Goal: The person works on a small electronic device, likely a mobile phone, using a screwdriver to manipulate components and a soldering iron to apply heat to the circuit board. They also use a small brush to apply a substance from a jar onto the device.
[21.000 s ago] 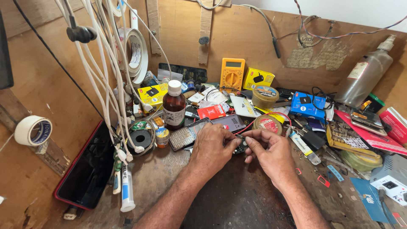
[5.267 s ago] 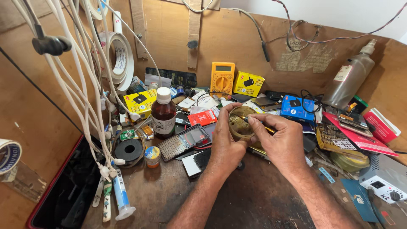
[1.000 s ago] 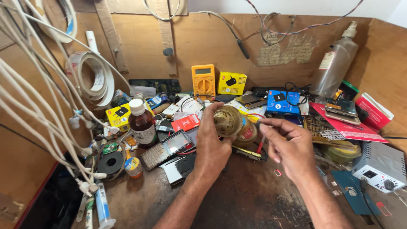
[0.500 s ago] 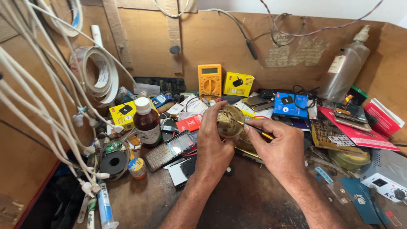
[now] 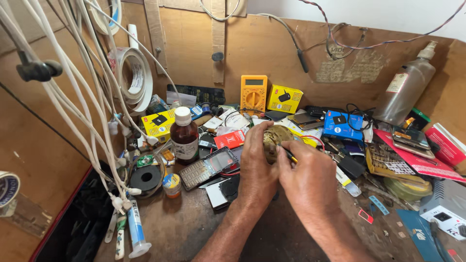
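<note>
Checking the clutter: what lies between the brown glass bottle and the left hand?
In the head view, a dark keypad phone lies between the brown glass bottle and the left hand.

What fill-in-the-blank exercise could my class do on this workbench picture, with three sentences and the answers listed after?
1. The left hand holds a roll of clear ____.
2. The brown bottle has a ____ cap.
3. The meter leaning against the back wall is ____ in colour.

Missing words: tape; white; yellow
</note>
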